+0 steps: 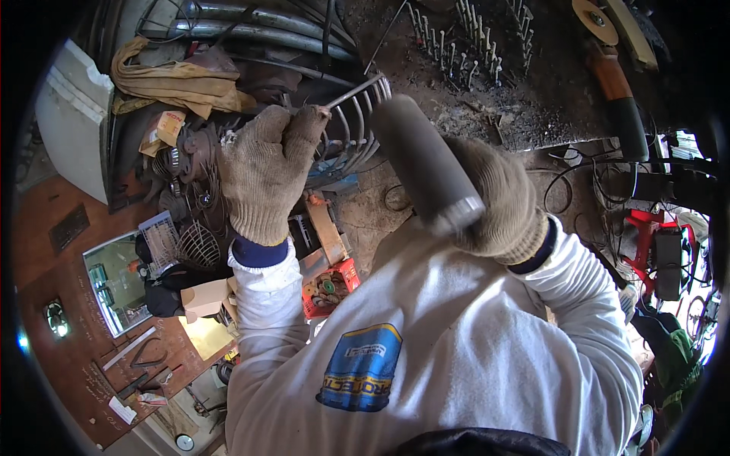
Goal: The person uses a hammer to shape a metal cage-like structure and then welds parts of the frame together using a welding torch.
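Note:
My left hand (262, 171), in a tan knit glove, is closed at the near left end of a metal frame with curved ribs (356, 125). The frame's straight bar runs away from the glove, and its bent ribs hang below the bench edge. A hammer (426, 163) with a thick dark cylindrical head is raised just right of the frame, slightly blurred. My right hand (502, 201), gloved alike, is closed behind that head; the handle and most fingers are hidden. Whether the head touches the frame, I cannot tell.
Upright metal pegs (464, 45) stand on the dark workbench (547, 106). An angle grinder (612, 76) lies at its right. Yellowish cloth (175, 80) and metal pipes (258, 30) lie far left. Below are a red crate (346, 277) and a wall mirror (118, 289).

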`<action>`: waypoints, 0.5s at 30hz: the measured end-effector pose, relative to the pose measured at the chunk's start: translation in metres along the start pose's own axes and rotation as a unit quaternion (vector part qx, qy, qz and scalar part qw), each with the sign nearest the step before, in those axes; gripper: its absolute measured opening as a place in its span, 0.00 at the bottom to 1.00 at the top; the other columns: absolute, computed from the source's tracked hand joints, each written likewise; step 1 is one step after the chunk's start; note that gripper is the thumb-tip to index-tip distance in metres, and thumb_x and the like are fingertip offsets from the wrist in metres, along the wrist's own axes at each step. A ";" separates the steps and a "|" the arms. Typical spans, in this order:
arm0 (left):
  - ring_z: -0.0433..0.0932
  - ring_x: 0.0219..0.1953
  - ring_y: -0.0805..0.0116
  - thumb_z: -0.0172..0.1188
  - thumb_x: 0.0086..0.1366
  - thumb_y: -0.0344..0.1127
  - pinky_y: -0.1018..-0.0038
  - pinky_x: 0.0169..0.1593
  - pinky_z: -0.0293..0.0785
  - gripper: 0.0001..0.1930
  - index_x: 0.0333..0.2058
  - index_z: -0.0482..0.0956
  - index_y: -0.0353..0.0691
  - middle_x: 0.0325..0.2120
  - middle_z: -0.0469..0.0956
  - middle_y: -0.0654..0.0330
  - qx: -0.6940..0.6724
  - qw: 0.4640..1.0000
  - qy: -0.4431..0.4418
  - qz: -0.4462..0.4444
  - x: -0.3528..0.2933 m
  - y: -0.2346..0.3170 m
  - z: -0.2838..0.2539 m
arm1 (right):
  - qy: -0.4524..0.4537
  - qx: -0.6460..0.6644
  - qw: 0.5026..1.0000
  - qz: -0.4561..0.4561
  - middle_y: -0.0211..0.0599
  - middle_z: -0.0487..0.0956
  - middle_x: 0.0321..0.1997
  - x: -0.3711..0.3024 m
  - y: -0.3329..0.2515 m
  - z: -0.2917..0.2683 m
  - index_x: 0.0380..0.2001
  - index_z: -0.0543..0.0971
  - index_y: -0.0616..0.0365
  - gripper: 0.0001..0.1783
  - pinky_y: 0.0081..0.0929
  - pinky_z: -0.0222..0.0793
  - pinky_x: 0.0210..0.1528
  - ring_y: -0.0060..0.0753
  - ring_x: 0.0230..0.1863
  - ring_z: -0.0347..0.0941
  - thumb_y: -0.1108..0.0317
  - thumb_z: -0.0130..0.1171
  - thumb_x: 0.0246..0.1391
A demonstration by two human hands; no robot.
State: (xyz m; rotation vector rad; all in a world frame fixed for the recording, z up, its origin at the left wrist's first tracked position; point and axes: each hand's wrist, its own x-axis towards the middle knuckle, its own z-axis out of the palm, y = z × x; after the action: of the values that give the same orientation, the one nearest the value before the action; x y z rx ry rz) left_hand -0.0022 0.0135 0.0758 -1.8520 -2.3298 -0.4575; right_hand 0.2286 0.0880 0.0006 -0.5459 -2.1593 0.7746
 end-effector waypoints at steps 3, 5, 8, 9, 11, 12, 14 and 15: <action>0.76 0.18 0.57 0.60 0.64 0.53 0.64 0.23 0.70 0.22 0.23 0.77 0.39 0.15 0.73 0.55 0.032 0.997 0.019 0.060 0.007 -0.008 0.005 | -0.115 -0.031 0.986 0.121 0.49 0.78 0.26 -0.001 0.021 0.018 0.38 0.73 0.60 0.16 0.44 0.73 0.29 0.53 0.27 0.78 0.58 0.60 0.56; 0.76 0.18 0.57 0.60 0.64 0.52 0.61 0.22 0.70 0.20 0.22 0.76 0.43 0.14 0.73 0.58 0.208 0.954 0.021 0.214 -0.002 -0.023 0.019 | -0.116 -0.012 0.983 0.145 0.51 0.79 0.28 -0.007 0.017 0.011 0.42 0.72 0.60 0.18 0.46 0.72 0.30 0.56 0.29 0.78 0.59 0.60 0.56; 0.77 0.20 0.55 0.62 0.63 0.50 0.60 0.24 0.71 0.17 0.23 0.77 0.45 0.17 0.76 0.58 0.119 0.987 -0.026 0.104 -0.024 -0.038 0.037 | -0.116 0.011 0.977 0.176 0.53 0.79 0.29 -0.021 0.017 0.010 0.47 0.72 0.60 0.19 0.49 0.71 0.30 0.60 0.31 0.78 0.61 0.61 0.56; 0.78 0.22 0.53 0.63 0.63 0.48 0.61 0.27 0.73 0.13 0.26 0.80 0.45 0.21 0.79 0.55 0.099 0.991 -0.084 -0.040 -0.032 -0.041 0.032 | -0.108 0.006 0.974 0.197 0.53 0.79 0.28 -0.021 0.022 0.010 0.45 0.72 0.60 0.18 0.49 0.71 0.30 0.59 0.30 0.77 0.60 0.60 0.57; 0.79 0.23 0.53 0.63 0.62 0.47 0.62 0.28 0.73 0.12 0.28 0.81 0.45 0.22 0.80 0.55 0.049 0.996 -0.031 -0.065 -0.034 -0.039 0.012 | -0.104 0.026 0.968 0.228 0.53 0.79 0.28 -0.023 0.028 0.010 0.46 0.71 0.61 0.20 0.51 0.71 0.32 0.59 0.30 0.77 0.58 0.59 0.57; 0.79 0.23 0.52 0.64 0.62 0.45 0.62 0.30 0.73 0.11 0.30 0.82 0.44 0.23 0.80 0.54 -0.005 0.996 0.025 -0.086 -0.032 -0.038 -0.002 | -0.105 0.034 0.968 0.225 0.53 0.79 0.28 -0.024 0.027 0.009 0.46 0.71 0.61 0.20 0.51 0.71 0.32 0.59 0.30 0.77 0.58 0.59 0.57; 0.77 0.22 0.59 0.67 0.60 0.44 0.66 0.31 0.71 0.13 0.29 0.82 0.39 0.20 0.78 0.55 -0.043 0.988 0.028 -0.143 -0.020 -0.031 -0.031 | -0.115 0.020 0.959 0.258 0.54 0.79 0.30 -0.024 0.021 0.005 0.48 0.71 0.59 0.21 0.52 0.71 0.34 0.61 0.32 0.77 0.59 0.60 0.56; 0.76 0.21 0.61 0.67 0.60 0.44 0.67 0.30 0.70 0.14 0.27 0.81 0.38 0.19 0.77 0.55 -0.054 0.989 0.044 -0.128 -0.017 -0.031 -0.041 | -0.094 0.042 0.967 0.234 0.54 0.80 0.31 -0.024 0.020 0.002 0.50 0.71 0.58 0.21 0.53 0.71 0.35 0.63 0.33 0.77 0.61 0.60 0.56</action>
State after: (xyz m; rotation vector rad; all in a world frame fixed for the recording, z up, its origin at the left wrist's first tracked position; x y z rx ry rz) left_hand -0.0317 -0.0214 0.1050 -1.5410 -2.5387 -0.6934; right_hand 0.2442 0.0874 -0.0259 -0.9924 -2.1809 1.2069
